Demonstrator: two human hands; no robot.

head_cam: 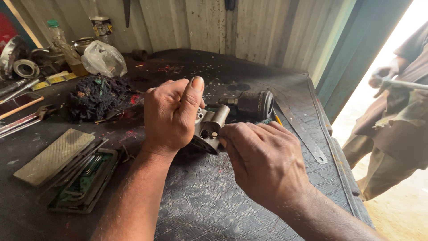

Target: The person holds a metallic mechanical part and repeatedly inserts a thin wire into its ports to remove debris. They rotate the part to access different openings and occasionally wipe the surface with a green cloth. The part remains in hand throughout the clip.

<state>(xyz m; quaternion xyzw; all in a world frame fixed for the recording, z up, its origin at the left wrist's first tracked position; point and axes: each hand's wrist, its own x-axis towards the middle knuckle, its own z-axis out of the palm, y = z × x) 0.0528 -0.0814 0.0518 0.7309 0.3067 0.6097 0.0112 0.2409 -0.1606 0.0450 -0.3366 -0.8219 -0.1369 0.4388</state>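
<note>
My left hand (171,114) grips a small grey metal housing (209,128) with round bores, thumb raised along its top. My right hand (263,158) pinches a thin tool or small part at one bore on the housing's front; the tip is hidden by my fingers. Just behind the housing lies a dark cylindrical metal part (252,105) on the bench mat (214,201).
An open tool case (84,180) and a flat grey lid (53,156) lie at the left. A dark rag pile (96,96), plastic bag (103,59), bottle (64,44), pliers (26,119) sit behind. A metal strip (307,143) lies right. Another person (397,116) stands by the doorway.
</note>
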